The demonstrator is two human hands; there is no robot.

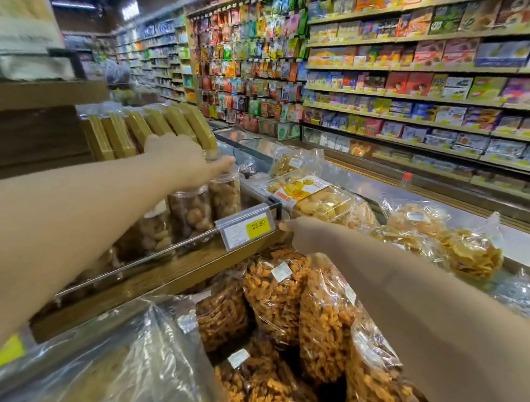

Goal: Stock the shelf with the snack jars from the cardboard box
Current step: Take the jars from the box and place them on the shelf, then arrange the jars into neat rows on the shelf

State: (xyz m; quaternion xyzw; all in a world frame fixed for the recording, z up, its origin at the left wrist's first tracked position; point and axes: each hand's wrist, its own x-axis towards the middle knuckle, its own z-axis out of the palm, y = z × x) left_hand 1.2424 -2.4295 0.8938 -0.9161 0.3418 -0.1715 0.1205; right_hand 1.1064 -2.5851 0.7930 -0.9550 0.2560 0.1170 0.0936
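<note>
Fingers (225, 162) of the left hand (177, 158): the thumb lies along the near rim of the lid of the end jar (225, 197); the remaining fingers are hidden behind the back of the hand, which clasps the jar top from above. Fingers of the right hand (291, 229): only one fingertip (284, 225) shows past the foreshortened forearm, so it cannot be told whether they are spread or curled; the tip is just beside the right end of the price tag (245, 229).

The end jar stands upright at the right end of a row of snack jars (189, 213), clear tubs filled with brown pieces, on the wooden shelf (167, 275). The price tag, with a yellow label reading 23.80, is clipped to the front rail of this shelf.

Behind the left hand, flat yellow packs (155, 124) lean in a row. Below the shelf, clear bags of orange fried snacks (275, 291) lie heaped. To the right, bags of pale crackers (470, 251) rest on a steel-edged chest. Across the aisle, wall shelving (426, 96) carries boxed and hanging goods, blurred.
</note>
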